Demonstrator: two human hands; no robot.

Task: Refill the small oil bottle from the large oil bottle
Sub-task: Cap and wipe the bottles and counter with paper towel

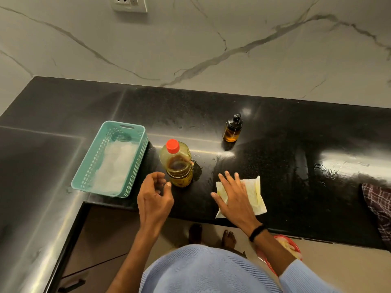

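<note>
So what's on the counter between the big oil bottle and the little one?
Nothing: in the head view, only bare, shiny counter separates the large oil bottle from the small oil bottle.

Your left hand [155, 199] hovers half-curled, the capped big bottle [177, 163] just beyond its fingertips. Your right hand [233, 197] lies flat on a tissue [255, 194]; the small bottle [232, 129] stands well beyond those fingers.

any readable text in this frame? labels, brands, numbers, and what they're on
None can be read.
Big bottle: yellow label with red print near the base, too blurred to read.
Small bottle: faint mark on the amber glass, too small to read.
Basket, paper towel, wall socket: no text visible.
</note>
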